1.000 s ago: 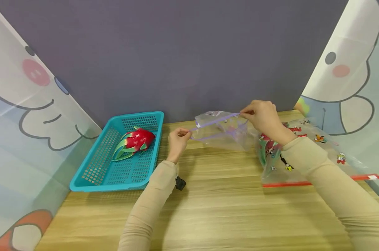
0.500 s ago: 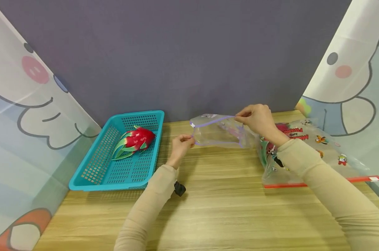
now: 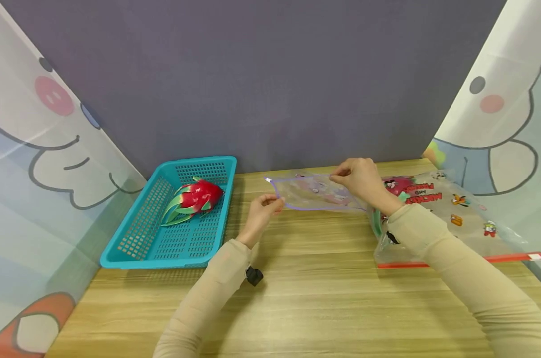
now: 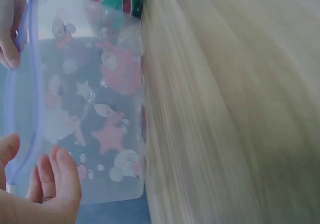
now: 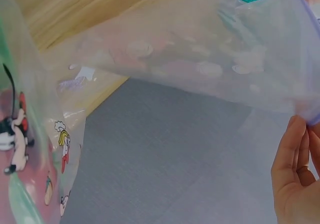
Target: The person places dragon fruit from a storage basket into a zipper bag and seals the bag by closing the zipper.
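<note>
Low in the centre of the head view, beige sleeves are reaching up across the wooden table [image 3: 324,298], and a small black clip [image 3: 254,275] is lying against the left sleeve. Just above it, the left hand [image 3: 262,209] is pinching the near left edge of a clear zip bag with a purple seal [image 3: 313,194], thumb and fingertips closed on the rim. To its right, the right hand [image 3: 361,180] is gripping the bag's far edge with curled fingers, so the bag is hanging nearly flat just above the tabletop at centre frame. At right, a larger cartoon-printed bag with a red seal [image 3: 449,219] is lying on the table, partly under the right forearm. At left, a teal plastic basket [image 3: 136,238] is holding a dragon fruit [image 3: 192,199]. Farthest back, a purple-grey wall [image 3: 261,84] is filling the upper frame.
</note>
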Demonstrator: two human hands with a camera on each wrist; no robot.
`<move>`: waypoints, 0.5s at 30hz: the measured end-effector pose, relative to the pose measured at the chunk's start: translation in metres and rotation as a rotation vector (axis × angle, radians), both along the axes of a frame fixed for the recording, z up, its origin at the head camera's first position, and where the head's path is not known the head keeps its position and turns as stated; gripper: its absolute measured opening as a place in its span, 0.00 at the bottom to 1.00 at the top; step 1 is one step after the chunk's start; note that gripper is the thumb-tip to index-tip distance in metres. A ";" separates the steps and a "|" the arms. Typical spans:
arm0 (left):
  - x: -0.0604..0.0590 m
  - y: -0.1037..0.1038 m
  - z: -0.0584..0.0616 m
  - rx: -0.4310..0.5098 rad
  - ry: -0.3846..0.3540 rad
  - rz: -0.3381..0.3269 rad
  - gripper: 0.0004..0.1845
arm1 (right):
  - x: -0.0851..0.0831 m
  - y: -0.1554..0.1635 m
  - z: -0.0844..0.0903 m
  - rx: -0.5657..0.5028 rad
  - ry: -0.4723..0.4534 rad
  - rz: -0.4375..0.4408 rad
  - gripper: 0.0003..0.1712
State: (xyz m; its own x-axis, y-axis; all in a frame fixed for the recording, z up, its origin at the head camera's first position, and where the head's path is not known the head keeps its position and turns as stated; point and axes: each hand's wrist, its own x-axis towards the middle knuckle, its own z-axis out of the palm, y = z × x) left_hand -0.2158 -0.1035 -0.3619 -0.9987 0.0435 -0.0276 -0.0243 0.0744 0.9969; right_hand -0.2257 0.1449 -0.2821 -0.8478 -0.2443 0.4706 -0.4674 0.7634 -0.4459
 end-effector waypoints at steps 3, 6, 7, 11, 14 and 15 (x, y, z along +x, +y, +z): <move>0.009 -0.002 0.002 -0.056 0.007 -0.030 0.19 | 0.000 0.001 -0.001 -0.003 0.007 0.017 0.06; 0.022 -0.006 0.005 -0.157 0.028 -0.069 0.19 | 0.000 0.001 -0.002 -0.010 -0.002 0.020 0.06; 0.028 -0.008 0.006 -0.196 0.041 -0.089 0.19 | 0.000 0.002 -0.003 -0.013 -0.006 0.018 0.06; 0.054 -0.017 0.014 -0.307 0.109 -0.173 0.20 | 0.000 0.002 -0.005 -0.020 -0.026 0.015 0.06; 0.073 -0.027 0.028 -0.409 0.201 -0.220 0.21 | -0.001 0.002 -0.005 -0.022 -0.027 0.023 0.06; 0.079 -0.031 0.035 -0.450 0.239 -0.234 0.21 | 0.000 0.002 -0.005 -0.024 -0.027 0.025 0.06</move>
